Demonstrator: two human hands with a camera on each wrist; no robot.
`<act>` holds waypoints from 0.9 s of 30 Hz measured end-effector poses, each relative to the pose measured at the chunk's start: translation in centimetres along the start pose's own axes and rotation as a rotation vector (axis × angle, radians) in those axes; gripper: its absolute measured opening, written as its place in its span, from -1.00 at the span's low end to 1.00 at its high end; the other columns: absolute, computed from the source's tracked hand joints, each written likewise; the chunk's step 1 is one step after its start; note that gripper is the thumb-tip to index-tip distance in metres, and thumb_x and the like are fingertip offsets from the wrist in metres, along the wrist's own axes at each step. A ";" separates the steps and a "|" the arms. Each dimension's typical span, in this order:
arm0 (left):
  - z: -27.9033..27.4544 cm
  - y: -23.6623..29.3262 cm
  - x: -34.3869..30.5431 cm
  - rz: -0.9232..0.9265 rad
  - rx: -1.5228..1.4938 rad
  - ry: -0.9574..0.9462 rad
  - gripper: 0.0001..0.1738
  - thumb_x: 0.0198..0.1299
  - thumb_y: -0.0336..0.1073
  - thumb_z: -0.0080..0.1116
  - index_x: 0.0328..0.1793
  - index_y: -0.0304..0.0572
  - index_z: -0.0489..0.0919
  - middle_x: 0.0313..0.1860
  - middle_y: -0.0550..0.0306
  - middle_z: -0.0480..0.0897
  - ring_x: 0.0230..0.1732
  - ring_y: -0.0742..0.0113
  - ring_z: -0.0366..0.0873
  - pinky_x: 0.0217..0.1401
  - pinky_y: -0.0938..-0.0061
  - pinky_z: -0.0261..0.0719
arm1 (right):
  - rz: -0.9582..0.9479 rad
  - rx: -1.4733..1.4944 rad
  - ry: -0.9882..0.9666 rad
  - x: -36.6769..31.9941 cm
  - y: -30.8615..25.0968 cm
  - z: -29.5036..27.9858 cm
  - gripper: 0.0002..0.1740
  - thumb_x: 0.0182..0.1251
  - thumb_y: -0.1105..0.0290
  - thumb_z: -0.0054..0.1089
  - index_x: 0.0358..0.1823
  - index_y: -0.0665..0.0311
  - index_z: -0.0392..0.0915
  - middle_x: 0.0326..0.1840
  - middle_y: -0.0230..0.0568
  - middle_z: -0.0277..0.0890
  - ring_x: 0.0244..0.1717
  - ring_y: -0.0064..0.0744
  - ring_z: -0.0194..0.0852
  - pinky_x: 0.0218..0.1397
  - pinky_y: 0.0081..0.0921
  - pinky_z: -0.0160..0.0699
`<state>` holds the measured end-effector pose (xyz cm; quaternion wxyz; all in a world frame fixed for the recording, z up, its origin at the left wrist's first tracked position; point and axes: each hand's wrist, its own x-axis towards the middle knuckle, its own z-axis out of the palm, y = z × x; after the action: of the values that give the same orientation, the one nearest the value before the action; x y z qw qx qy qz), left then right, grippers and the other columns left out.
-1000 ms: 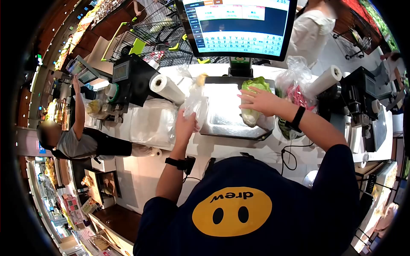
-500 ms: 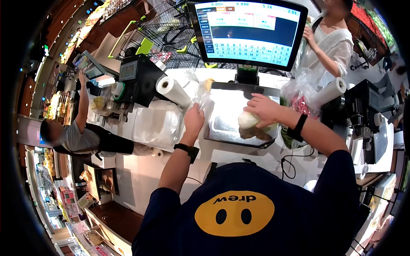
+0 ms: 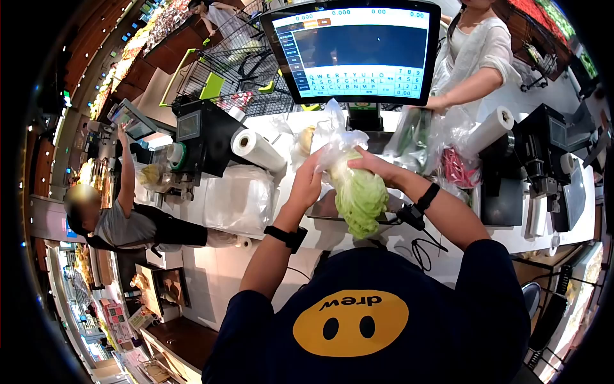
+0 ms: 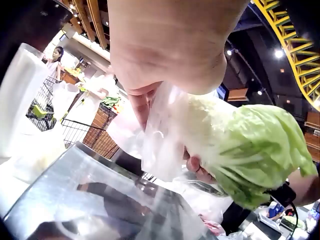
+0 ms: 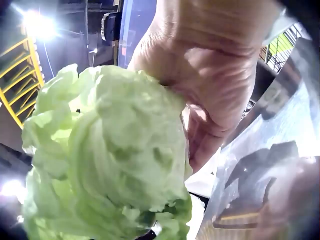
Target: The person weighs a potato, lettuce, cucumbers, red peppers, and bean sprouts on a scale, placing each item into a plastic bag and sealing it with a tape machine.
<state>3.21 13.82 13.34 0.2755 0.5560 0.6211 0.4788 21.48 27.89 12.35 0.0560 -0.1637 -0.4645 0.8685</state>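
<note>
A pale green napa cabbage [image 3: 361, 201] is held above the metal scale tray [image 3: 325, 208], its leafy end toward the person's body. The right hand [image 3: 378, 168] grips it near the white base, with the thumb on top in the head view. In the left hand [image 3: 308, 181] is a thin clear plastic bag [image 4: 162, 135]. The bag is bunched around the cabbage's white base, while the leaves stick out uncovered. In the right wrist view, the leaves [image 5: 120, 145] hide most of the right hand's fingers.
A touchscreen monitor [image 3: 352, 54] stands behind the scale. To the left are a bag roll [image 3: 256, 150] and flat stacked bags [image 3: 238, 200]. On the right lie bagged green vegetables [image 3: 412, 137], a bag with red contents [image 3: 459, 168] and another roll [image 3: 491, 128]. Another person [image 3: 476, 61] reaches over the counter.
The right hand has lifted the cabbage off the scale and brought it left to the bag. The screen readings dropped to zero. Bagged green vegetables now show beside the scale under the other person's hand.
</note>
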 end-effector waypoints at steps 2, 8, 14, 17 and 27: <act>-0.2 -0.2 -0.7 0.101 0.131 -0.015 -0.53 0.28 -0.54 -0.14 0.34 -0.28 0.43 0.09 -0.16 0.58 0.10 -0.06 0.55 0.21 0.31 0.46 | -0.032 0.117 0.059 1.1 1.2 -1.3 -0.07 0.30 0.15 0.29 0.53 0.26 -0.09 0.30 -0.04 0.35 0.23 -0.29 0.47 0.19 -0.34 0.56; 0.3 -0.5 -3.4 0.044 0.176 -0.045 -0.58 0.23 -0.47 0.03 0.25 -0.31 0.45 0.02 -0.15 0.52 0.07 -0.03 0.51 0.20 0.32 0.44 | -0.028 -0.156 0.316 0.9 0.3 0.5 -0.01 0.22 0.11 0.38 0.50 0.36 -0.04 0.20 -0.07 0.48 0.17 -0.30 0.53 0.20 -0.41 0.53; -1.0 3.6 -2.0 0.082 0.191 0.128 -0.47 0.14 -0.41 0.23 0.28 -0.22 0.43 -0.04 -0.02 0.48 0.03 0.12 0.51 0.13 0.34 0.49 | 0.063 -0.843 0.413 0.8 0.4 1.8 0.30 0.00 -0.29 0.33 0.59 0.28 -0.18 0.14 0.15 0.55 0.15 -0.03 0.57 0.21 -0.38 0.48; -0.1 4.7 -1.5 0.063 0.446 0.063 -0.68 0.16 -0.38 0.26 0.04 -0.27 0.52 -0.11 0.01 0.54 -0.15 0.19 0.57 -0.06 0.40 0.54 | 0.051 -0.955 0.359 1.5 0.9 2.7 0.24 0.01 -0.31 0.30 0.56 0.30 -0.06 0.08 0.23 0.57 0.15 0.03 0.57 0.20 -0.33 0.50; -0.1 -0.5 -8.4 -0.158 -0.018 0.131 -0.92 0.36 -0.46 0.00 -0.08 -0.30 0.42 -0.23 0.09 0.50 -0.22 0.37 0.49 -0.13 0.42 0.52 | -0.447 -1.496 0.313 7.8 7.4 -1.0 -0.34 0.14 -0.02 0.25 0.21 0.23 0.51 0.09 -0.13 0.59 -0.17 -0.21 0.62 -0.12 -0.30 0.60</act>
<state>4.88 5.83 11.32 0.2761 0.4706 0.6753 0.4963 14.91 26.48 3.88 0.1690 -0.1810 -0.9329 0.2614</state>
